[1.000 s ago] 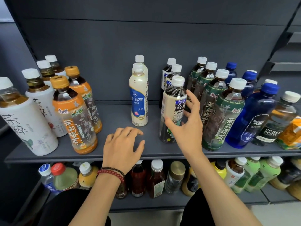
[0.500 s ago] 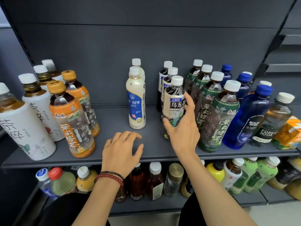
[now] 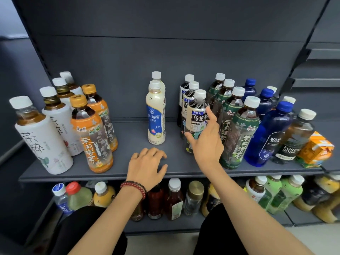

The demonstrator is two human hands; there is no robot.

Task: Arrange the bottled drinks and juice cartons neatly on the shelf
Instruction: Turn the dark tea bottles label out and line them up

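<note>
My right hand (image 3: 206, 142) wraps around the lower half of the front oolong tea bottle (image 3: 197, 115), which leans back toward two matching bottles behind it. My left hand (image 3: 147, 166) rests palm down on the grey shelf (image 3: 128, 173) near its front edge, holding nothing. Two cream milk-tea bottles (image 3: 156, 118) stand in a row just left of the oolong row. Green jasmine tea bottles (image 3: 239, 133) line up to the right, then blue soda bottles (image 3: 266, 133). An orange juice carton (image 3: 316, 150) lies at the far right.
White tea bottles (image 3: 42, 140) and orange jasmine honey tea bottles (image 3: 92, 137) stand at the shelf's left. A clear soda bottle (image 3: 294, 138) stands beside the carton. The lower shelf holds several mixed bottles (image 3: 173, 199). Bare shelf lies between the orange bottles and the milk tea.
My right hand has closed around the front oolong tea bottle and tipped it back a little. My left hand stays flat on the shelf.
</note>
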